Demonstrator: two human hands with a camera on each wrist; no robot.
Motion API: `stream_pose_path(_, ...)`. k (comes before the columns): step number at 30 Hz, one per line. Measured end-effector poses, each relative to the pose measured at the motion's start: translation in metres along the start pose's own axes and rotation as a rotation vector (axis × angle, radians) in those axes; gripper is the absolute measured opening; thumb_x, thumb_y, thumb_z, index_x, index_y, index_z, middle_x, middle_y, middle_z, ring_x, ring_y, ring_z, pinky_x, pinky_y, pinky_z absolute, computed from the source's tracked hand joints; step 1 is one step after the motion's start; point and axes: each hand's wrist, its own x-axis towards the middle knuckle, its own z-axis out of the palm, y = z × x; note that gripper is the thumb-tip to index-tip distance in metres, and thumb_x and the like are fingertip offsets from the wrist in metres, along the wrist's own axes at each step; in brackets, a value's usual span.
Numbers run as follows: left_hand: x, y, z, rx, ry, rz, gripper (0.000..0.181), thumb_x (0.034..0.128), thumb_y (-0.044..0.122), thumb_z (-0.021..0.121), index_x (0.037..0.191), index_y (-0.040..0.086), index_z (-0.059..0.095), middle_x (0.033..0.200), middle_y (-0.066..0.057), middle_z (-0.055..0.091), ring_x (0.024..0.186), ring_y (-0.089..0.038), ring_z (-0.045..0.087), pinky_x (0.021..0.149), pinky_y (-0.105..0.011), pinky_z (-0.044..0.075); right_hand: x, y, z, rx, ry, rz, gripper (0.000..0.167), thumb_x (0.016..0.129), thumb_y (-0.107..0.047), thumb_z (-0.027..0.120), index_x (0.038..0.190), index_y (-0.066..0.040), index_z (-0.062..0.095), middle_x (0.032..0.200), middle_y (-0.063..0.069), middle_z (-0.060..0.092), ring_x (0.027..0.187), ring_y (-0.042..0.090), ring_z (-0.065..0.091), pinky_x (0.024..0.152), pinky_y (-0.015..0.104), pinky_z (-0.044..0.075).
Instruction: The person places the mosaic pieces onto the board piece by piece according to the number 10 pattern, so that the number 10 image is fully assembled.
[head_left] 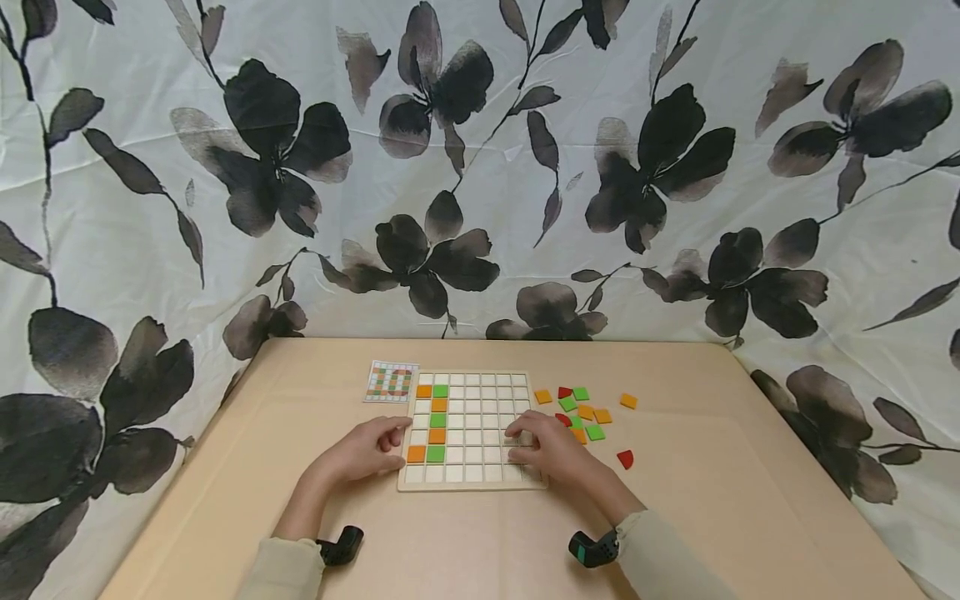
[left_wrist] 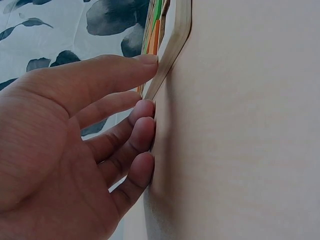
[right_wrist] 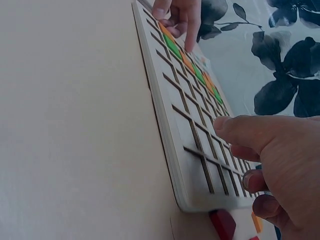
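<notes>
A wooden-framed grid board [head_left: 483,483] with white squares lies on the table, orange tiles [head_left: 416,454] and green tiles [head_left: 436,454] set in its left columns. At its left edge is my left hand [head_left: 367,450]; the left wrist view shows the thumb [left_wrist: 145,60] against the frame and the other fingers loosely bent. My right hand [head_left: 551,446] is over the board's right side with its fingers loosely curved. No piece shows in its fingers in the right wrist view, though some fingertips are hidden there.
Loose orange, green and red pieces [head_left: 595,432] are scattered right of the board, several partly overlapping. A lone red piece [head_left: 626,459] lies nearer me. A small pattern card [head_left: 369,392] touches the board's upper left corner. Flowered cloth [head_left: 540,208] hangs behind the table [head_left: 300,383].
</notes>
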Motion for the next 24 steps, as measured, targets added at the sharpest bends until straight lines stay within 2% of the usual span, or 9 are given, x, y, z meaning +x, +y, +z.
stream_pose_path(11, 0.0, -0.001, 0.0, -0.002, 0.001, 0.012, 0.058, 0.0801, 0.005, 0.073, 0.133, -0.002, 0.051, 0.093, -0.009, 0.051, 0.085, -0.019, 0.046, 0.066, -0.023, 0.036, -0.011, 0.023, -0.012, 0.009, 0.051, 0.094, 0.023, 0.084, -0.026, 0.075, 0.106, -0.021, 0.069, 0.106, -0.008, 0.059, 0.078, 0.013, 0.051, 0.063, 0.021, 0.046)
stream_pose_path(18, 0.0, 0.001, 0.0, -0.022, -0.005, -0.003, 0.057, 0.0805, 0.005, 0.073, 0.133, -0.002, 0.051, 0.093, -0.009, 0.051, 0.085, -0.02, 0.046, 0.065, -0.022, 0.036, -0.018, 0.036, -0.019, -0.028, 0.09, 0.131, 0.021, 0.081, -0.024, 0.078, 0.101, -0.023, 0.07, 0.094, -0.008, 0.059, 0.079, 0.014, 0.049, 0.061, 0.023, 0.042)
stream_pose_path(21, 0.0, 0.001, -0.001, -0.018, -0.003, -0.003, 0.057, 0.0804, 0.005, 0.073, 0.133, -0.002, 0.051, 0.093, -0.009, 0.051, 0.085, -0.02, 0.046, 0.065, -0.022, 0.036, -0.022, 0.041, -0.022, -0.053, 0.114, 0.15, 0.023, 0.08, -0.024, 0.078, 0.101, -0.025, 0.069, 0.101, -0.007, 0.06, 0.09, 0.014, 0.053, 0.072, 0.026, 0.05)
stream_pose_path(24, 0.0, 0.0, 0.0, -0.008, -0.002, -0.003, 0.058, 0.0804, 0.005, 0.072, 0.134, -0.002, 0.051, 0.093, -0.009, 0.051, 0.086, -0.02, 0.046, 0.065, -0.022, 0.036, -0.025, 0.045, -0.024, -0.064, 0.127, 0.178, 0.026, 0.081, -0.025, 0.078, 0.105, -0.025, 0.069, 0.111, -0.006, 0.061, 0.103, 0.016, 0.055, 0.089, 0.035, 0.052)
